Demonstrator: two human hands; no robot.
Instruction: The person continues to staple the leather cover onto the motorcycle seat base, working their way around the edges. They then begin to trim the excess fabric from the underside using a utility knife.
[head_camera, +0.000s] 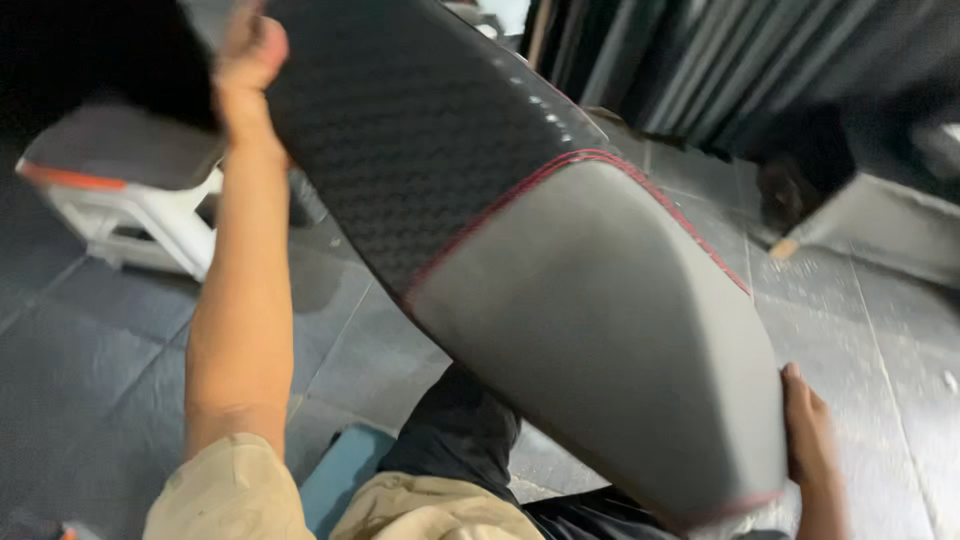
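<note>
seat (520, 260) lay slantwise above the floor (90, 370) | left hand (245, 70) at its far upper end | right hand (808, 430) at its near lower edge | stool (130, 190) stood behind-left on floor | box (880, 220) far right

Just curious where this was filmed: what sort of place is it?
Probably a small upholstery or repair workshop: both hands hold a long motorcycle seat with red stitching, over a grey tiled floor, with a white plastic stool nearby.
</note>
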